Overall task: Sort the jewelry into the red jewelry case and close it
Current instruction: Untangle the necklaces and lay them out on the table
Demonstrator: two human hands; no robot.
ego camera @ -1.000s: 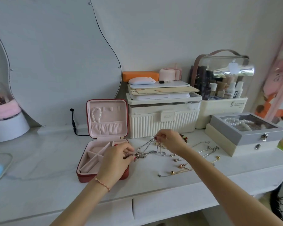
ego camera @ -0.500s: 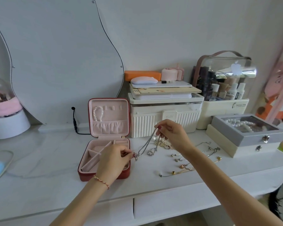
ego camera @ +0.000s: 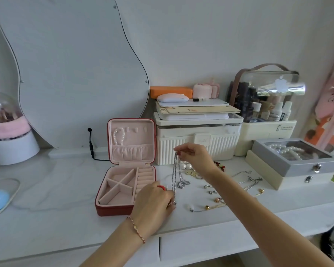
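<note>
While the left hand [ego camera: 154, 201] rests at the near right corner of the red jewelry case [ego camera: 112, 209], its fingers are curled and pinch the lower end of a silver chain necklace [ego camera: 175, 170] just above the white tabletop [ego camera: 46, 189]. A thin bracelet [ego camera: 136, 229] circles that wrist. Right hand [ego camera: 195, 157] is raised farther back, thumb and fingers pinching the chain's upper end, so the chain hangs nearly vertical between the two hands, with a second loop dangling to a small ring shape beside it.

Case is open, lid upright at its far edge; pink lining, divided compartments and ring rolls in the base. A pearl bracelet [ego camera: 119, 136] hangs inside the lid at left.

Right of the case, loose jewelry lies scattered on the tabletop: a gold-beaded chain [ego camera: 206, 207] nearest, small earrings [ego camera: 208, 186] beyond it, two pearls [ego camera: 185, 166] and a red bead piece [ego camera: 219, 165] farther back, thin chains [ego camera: 249, 182] to the right.

Far right: a grey glass-lidded box [ego camera: 295, 166] holding pearls, stacked on a cream box. Behind: a ribbed cream organizer [ego camera: 197, 149] and a curved mirror [ego camera: 75, 74] at the wall.
</note>
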